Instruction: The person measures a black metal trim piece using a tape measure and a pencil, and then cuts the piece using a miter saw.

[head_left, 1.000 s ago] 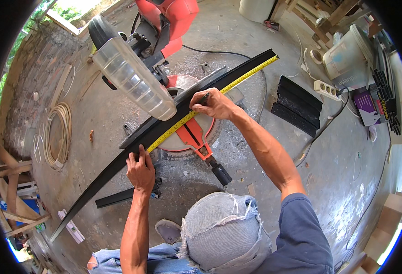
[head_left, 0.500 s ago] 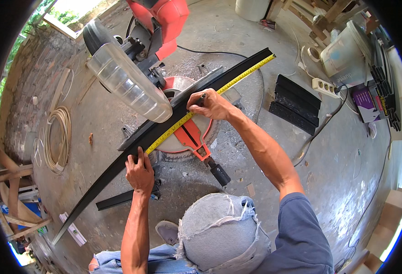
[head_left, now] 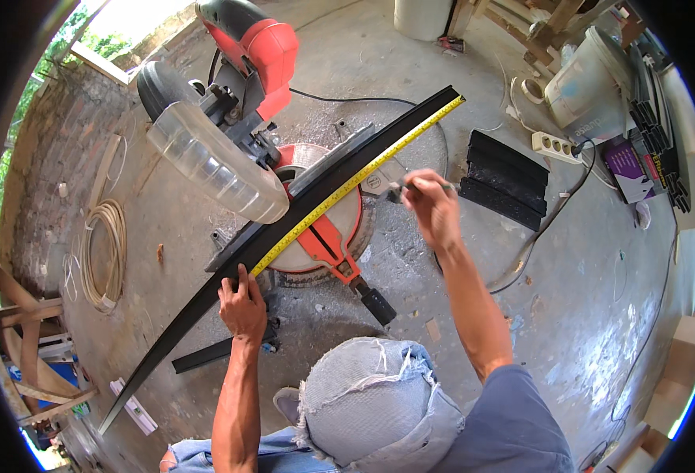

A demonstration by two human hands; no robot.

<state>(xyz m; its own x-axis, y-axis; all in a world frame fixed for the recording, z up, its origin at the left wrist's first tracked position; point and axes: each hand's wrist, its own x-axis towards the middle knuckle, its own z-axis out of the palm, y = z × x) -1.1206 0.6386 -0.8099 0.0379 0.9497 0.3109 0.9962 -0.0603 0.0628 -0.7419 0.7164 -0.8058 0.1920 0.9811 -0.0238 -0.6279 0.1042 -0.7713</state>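
Observation:
A long black profile strip point(head_left: 205, 288) lies slantwise across the base of a red mitre saw point(head_left: 284, 158). A yellow tape measure point(head_left: 363, 177) is stretched along the strip's upper half. My left hand point(head_left: 242, 303) presses on the strip and the tape's lower end, near the saw's base. My right hand point(head_left: 430, 206) is lifted off the strip to the right of the saw and pinches a thin pencil point(head_left: 418, 186). The saw's clear blade guard point(head_left: 213, 169) hangs just above the strip.
A stack of short black profile pieces point(head_left: 505, 177) lies right of the saw, with a white power strip point(head_left: 556, 144) and a white bucket point(head_left: 588, 83) behind. A coil of pale hose point(head_left: 103, 252) lies at left. Another black offcut point(head_left: 205, 356) rests on the concrete floor.
My right hand has lifted away from the tape on the strip and moved right with the pencil. The left hand has stayed on the strip.

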